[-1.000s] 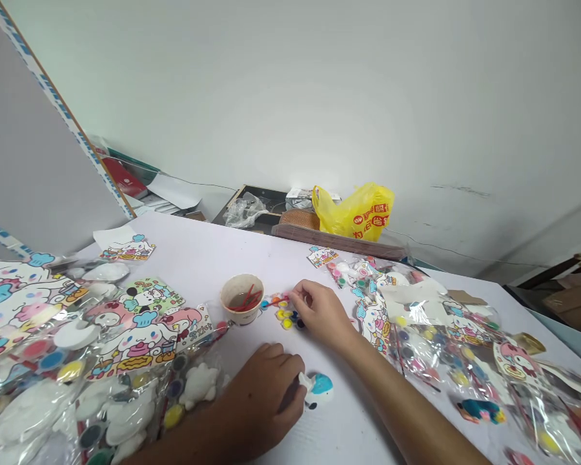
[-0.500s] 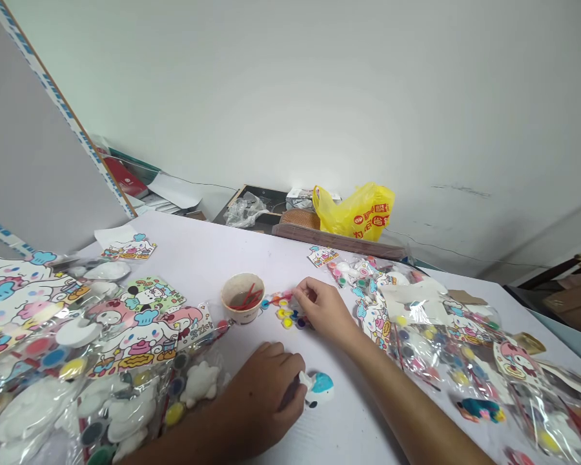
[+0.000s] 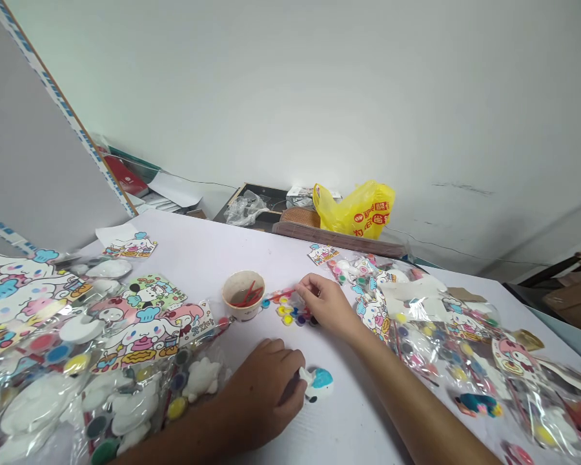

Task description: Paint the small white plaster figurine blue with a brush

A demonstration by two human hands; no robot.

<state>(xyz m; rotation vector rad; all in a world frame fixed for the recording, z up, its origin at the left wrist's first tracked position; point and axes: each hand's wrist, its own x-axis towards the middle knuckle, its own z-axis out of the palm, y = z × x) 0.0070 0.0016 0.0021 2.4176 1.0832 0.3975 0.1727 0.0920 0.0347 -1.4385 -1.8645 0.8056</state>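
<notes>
My left hand (image 3: 266, 391) is closed, with thumb and forefinger at the left end of a small white figurine (image 3: 321, 382) with a blue-painted top and a dark spot, lying on the table. My right hand (image 3: 325, 302) pinches a thin red paintbrush (image 3: 285, 294). The brush points left over a cluster of small paint pots (image 3: 287, 315) in yellow, blue, purple and other colours. Its tip is near the blue pot (image 3: 266, 303), but I cannot tell whether it touches the paint. Left of the pots stands a paper cup (image 3: 242, 314) with murky liquid and red sticks inside.
Clear bags (image 3: 140, 400) of white figurines and paint pots cover the table's left side; more bags (image 3: 430, 342) lie right. A painted dark-blue figure (image 3: 479, 404) rests at the right. Behind the table are a yellow plastic bag (image 3: 351, 213) and a crumpled clear bag (image 3: 244, 210).
My right hand and the paintbrush have shifted slightly upward over the paint pots. The left hand and the figurine have hardly moved.
</notes>
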